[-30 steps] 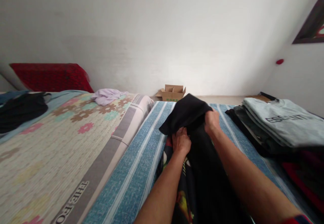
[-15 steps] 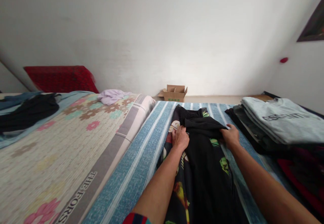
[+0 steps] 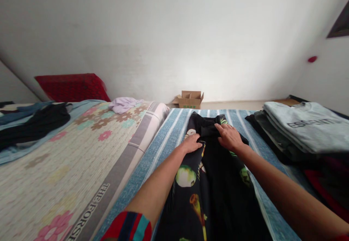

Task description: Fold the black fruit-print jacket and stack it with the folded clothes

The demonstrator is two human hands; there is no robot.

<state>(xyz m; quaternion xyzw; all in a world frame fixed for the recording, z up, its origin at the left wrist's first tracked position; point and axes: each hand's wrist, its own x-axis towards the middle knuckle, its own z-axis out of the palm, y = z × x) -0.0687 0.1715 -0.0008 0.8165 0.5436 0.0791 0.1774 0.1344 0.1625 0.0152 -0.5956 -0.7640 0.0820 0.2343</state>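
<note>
A black garment with a colourful fruit-like print lies lengthwise on a blue striped bedcover, its neckline end toward the wall. Its left part is folded inward over the plain black middle. My left hand rests on the folded printed part, fingers stretched over the cloth and thumb apart. On the black cloth just below the neckline lies my right hand, its fingers extended and pointing left. Some cloth under both palms is hidden. A black flap of the garment shows to the right of my right hand.
At right is a stack of folded clothes topped by a light grey shirt. A flowered mattress adjoins at left, bearing a lilac cloth and dark clothes. An open cardboard box stands by the wall.
My right hand has moved left from the garment's right edge onto its upper middle, letting go of the raised black cloth. My left hand stays near the fold with its fingers turned more to the right.
</note>
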